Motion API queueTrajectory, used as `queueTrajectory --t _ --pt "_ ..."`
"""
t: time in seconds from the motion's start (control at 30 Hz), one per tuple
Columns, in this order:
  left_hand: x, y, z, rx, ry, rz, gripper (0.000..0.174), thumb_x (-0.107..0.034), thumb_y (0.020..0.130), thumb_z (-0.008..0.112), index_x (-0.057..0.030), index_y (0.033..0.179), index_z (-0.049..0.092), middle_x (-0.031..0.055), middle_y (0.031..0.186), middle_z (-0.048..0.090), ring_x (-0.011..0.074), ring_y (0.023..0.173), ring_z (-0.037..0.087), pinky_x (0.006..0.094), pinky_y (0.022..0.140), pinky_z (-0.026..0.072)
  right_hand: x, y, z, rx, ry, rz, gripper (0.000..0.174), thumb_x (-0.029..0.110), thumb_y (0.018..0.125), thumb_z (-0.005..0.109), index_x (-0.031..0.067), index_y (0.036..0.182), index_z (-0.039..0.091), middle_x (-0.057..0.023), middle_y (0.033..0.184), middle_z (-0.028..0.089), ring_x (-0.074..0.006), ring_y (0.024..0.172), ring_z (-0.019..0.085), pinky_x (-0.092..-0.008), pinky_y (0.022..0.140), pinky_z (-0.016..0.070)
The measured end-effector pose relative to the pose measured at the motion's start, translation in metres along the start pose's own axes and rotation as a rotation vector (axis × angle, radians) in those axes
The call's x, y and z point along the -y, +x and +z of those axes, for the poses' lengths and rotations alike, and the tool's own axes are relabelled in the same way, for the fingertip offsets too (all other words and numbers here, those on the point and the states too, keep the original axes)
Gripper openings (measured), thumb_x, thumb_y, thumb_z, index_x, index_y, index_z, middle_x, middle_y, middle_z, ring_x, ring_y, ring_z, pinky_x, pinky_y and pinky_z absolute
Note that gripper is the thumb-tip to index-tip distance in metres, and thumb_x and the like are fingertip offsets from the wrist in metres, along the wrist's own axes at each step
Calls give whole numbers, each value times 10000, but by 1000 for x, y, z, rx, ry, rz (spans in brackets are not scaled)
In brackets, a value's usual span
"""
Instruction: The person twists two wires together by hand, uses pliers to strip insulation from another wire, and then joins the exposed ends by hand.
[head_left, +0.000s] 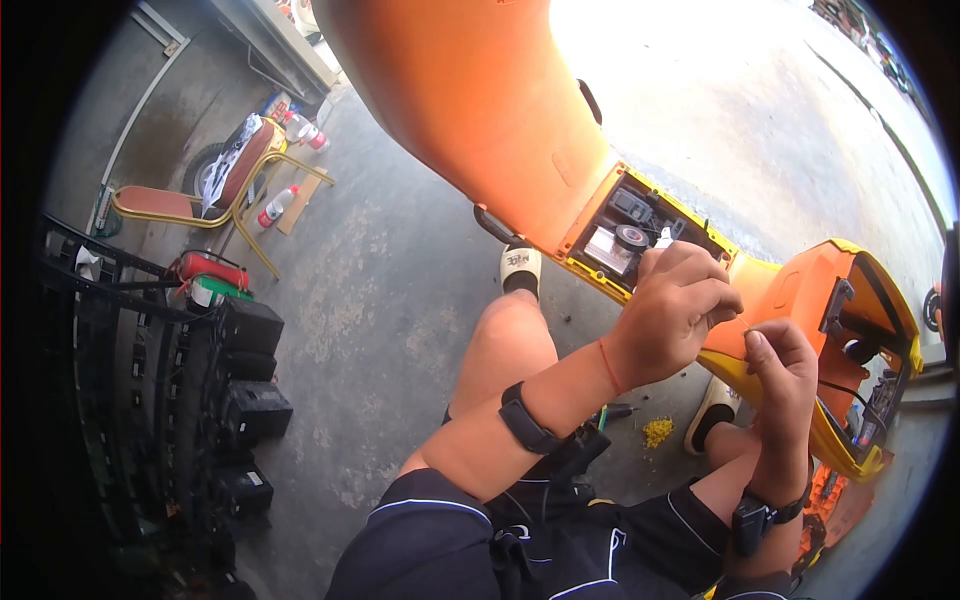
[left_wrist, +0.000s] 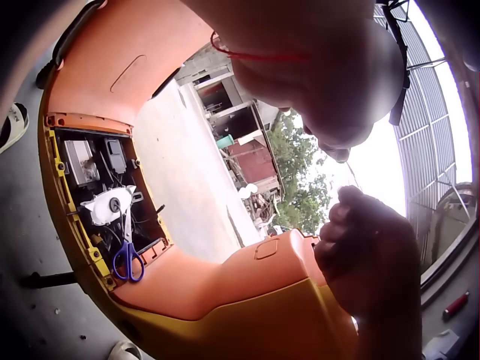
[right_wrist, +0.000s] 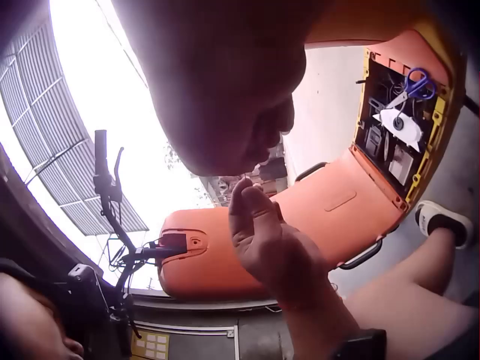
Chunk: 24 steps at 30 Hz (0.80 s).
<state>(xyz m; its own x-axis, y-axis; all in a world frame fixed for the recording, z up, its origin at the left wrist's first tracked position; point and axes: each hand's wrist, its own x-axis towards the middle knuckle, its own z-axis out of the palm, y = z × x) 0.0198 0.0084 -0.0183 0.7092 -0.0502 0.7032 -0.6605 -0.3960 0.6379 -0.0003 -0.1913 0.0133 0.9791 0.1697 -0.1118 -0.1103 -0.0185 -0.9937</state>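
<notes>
Both hands are raised close together over an orange and yellow scooter body. My left hand, a red string round its wrist, has curled fingers pinched at the tips. My right hand faces it with thumb and forefinger pinched. A thin strand shows between the fingertips in the left wrist view; its kind is too small to tell. Below lies an uncovered compartment in the scooter. Blue-handled scissors lie across it, beside a roll of black tape and a white piece.
Small yellow pieces lie heaped on the concrete floor between the feet. Black battery-like boxes line a rack at the left. Farther back stand a chair and plastic bottles. Handlebars show in the right wrist view.
</notes>
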Motion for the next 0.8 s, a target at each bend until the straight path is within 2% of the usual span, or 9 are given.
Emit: queueTrajectory --t 0.07,0.1,0.17,0.3,0.43,0.5,0.57,0.73,0.8 --pt "1 -2 0 71 -2 -27 98 -61 844 776 -91 933 746 31 987 683 237 999 604 400 922 437 6 2 -5 -93 -560 -321 45 10 935 698 -1 926 655 -64 817 648 -189 771 629 -341 693 500" --pt "1 -3 0 142 -4 -56 82 -88 869 767 -86 948 746 39 1005 688 241 1009 609 409 934 439 9 3 -6 -96 -558 -322 45 10 935 698 -1 926 655 -64 817 648 -189 771 629 -341 693 500" --pt "4 -4 -2 238 -67 -115 87 -126 896 757 -74 966 746 58 999 693 257 1003 621 409 928 455 13 3 -6 -62 -926 -621 87 10 869 744 16 904 665 -97 831 652 -251 782 634 -370 699 504" --pt "4 -4 -8 530 -262 -328 239 -262 965 725 -30 1021 739 117 983 700 303 963 656 403 878 513 16 2 -7 36 -1072 -738 151 -1 794 768 35 903 670 -102 844 651 -292 791 629 -395 708 506" --pt "7 -7 -14 828 -458 -481 346 -339 1016 683 -5 1084 737 140 946 722 251 892 688 369 809 537 20 -1 -8 106 -1174 -895 207 19 720 757 64 906 679 -49 850 660 -252 808 639 -395 715 502" --pt "7 -8 -13 804 -493 -483 304 -291 1010 665 -5 1050 763 126 884 746 227 802 694 358 746 547 21 -3 -9 123 -1184 -932 227 34 701 747 75 916 686 -35 854 662 -236 814 642 -390 718 500" --pt "6 -7 -12 868 -682 -700 302 -292 1029 646 -17 1036 771 51 869 740 135 770 658 306 688 532 23 -6 -9 136 -1215 -1020 244 67 705 725 85 947 699 -16 868 667 -217 830 648 -382 724 502" --pt "-1 4 -21 967 -720 -809 305 -282 1047 649 1 1071 760 15 880 719 78 818 632 251 701 499 23 -12 -11 140 -1209 -998 183 94 736 719 97 917 737 0 893 685 -192 856 665 -357 763 513" --pt "0 -3 -12 834 -627 -778 233 -197 1023 687 19 1068 762 28 876 727 85 818 630 267 717 512 18 -11 -17 111 -1198 -974 147 126 773 725 107 918 718 10 871 683 -180 841 663 -342 756 504"
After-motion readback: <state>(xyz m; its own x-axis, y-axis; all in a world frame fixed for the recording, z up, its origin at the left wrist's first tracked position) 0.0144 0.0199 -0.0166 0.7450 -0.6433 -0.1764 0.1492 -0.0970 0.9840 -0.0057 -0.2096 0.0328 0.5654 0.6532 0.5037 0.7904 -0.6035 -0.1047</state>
